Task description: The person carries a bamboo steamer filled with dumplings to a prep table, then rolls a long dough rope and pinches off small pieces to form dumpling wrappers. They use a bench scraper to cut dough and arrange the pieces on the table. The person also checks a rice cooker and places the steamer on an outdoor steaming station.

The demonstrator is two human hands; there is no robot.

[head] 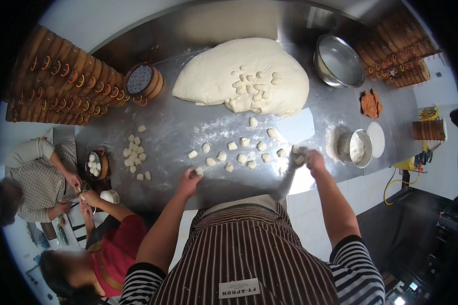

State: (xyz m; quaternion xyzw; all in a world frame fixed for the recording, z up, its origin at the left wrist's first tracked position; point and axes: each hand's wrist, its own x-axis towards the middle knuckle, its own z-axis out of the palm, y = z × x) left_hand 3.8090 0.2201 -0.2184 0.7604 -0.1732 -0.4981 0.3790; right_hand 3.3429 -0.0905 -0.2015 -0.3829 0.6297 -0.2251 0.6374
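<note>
Small pieces of dough (pixel 242 158) lie scattered over a floured steel worktable (pixel 168 129) in front of me. My left hand (pixel 189 181) has its thumb and fingers around one dough piece (pixel 199 171) at the near left of the scatter. At the right, my right hand (pixel 315 163) is blurred, close beside another dough piece (pixel 299 159); whether it holds anything cannot be seen. Behind the pieces rests a large mass of dough (pixel 213 76) with cut marks or bits on its front. A flat white scraper-like sheet (pixel 297 127) lies at its right edge.
Stacked bamboo steamers (pixel 68 76) stand at left. A steel bowl (pixel 339 63) and a pot of flour (pixel 355 148) are at right, near a white disc (pixel 376 139). More dough pieces (pixel 135 152) lie left. Two people (pixel 114 251) (pixel 42 171) work at the left end.
</note>
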